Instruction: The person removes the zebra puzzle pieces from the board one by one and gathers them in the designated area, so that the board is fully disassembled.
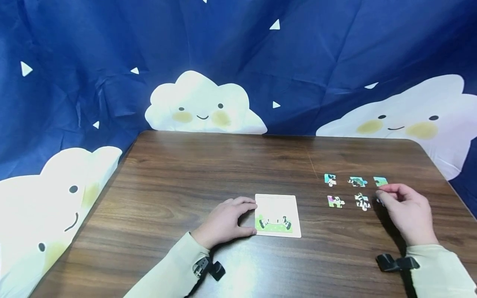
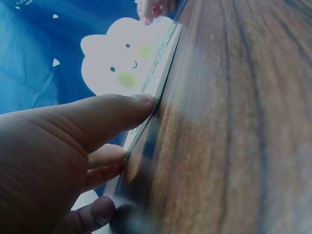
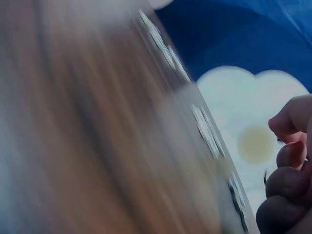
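A square, pale puzzle board lies in the middle of the table, zebra legs on green along its near edge. My left hand rests at its left edge, the thumb against the near corner and fingers further up. My right hand hovers over the right end of two rows of small puzzle pieces, fingers bent and thumb near the index finger. One piece is partly covered by that hand; a green piece lies just beyond its fingertips. No piece shows between its fingers in the right wrist view.
Left of my right hand lie a black-and-white piece, a pink-and-green piece, a blue piece and a green-and-dark piece. The brown wooden table ends at a blue cloud-print curtain.
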### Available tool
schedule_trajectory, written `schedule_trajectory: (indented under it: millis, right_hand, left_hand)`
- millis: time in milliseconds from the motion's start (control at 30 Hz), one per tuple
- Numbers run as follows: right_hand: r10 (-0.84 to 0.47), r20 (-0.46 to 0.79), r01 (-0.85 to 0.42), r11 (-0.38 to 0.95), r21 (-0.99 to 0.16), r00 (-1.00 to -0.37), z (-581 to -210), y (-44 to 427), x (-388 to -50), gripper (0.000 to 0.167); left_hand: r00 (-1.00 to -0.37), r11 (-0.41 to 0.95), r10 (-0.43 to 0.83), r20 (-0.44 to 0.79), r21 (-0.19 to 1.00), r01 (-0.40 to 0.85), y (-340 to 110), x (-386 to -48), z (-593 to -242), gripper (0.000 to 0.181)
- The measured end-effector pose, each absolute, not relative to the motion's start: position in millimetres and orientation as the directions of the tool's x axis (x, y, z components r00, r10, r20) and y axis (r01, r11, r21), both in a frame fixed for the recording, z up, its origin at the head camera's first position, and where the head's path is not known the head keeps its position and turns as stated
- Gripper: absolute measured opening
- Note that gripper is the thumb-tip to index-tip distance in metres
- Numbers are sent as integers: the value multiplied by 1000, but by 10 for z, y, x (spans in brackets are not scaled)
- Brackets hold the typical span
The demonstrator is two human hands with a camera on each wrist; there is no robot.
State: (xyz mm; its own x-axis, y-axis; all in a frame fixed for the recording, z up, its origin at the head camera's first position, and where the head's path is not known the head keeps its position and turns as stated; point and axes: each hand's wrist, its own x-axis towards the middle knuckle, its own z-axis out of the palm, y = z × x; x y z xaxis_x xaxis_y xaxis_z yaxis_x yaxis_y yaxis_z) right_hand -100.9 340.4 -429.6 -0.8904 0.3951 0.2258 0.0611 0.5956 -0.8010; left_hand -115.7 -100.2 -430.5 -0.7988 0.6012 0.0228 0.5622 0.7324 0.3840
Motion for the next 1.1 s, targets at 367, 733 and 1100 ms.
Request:
schedule_trajectory:
  millis: [367,733,1100]
  right_hand:
    - [223,297,-102,615,-782,-928,-4306,2897,-1020,9]
    - [83,288,-169,643,-747,-954,-4333,2457,-973,5]
    - [-61,217,-210,601,-771,-974,-4353,2035,-917,8]
  left_hand:
    - [-802,733,597,22,389,557,-1005,-1157,-4286,68]
    - [-801,733,598,23,390,558,-1000,-1162,-4312,68]
    - [-801,732,599,26,388,560,-998,-1163,-4297,68]
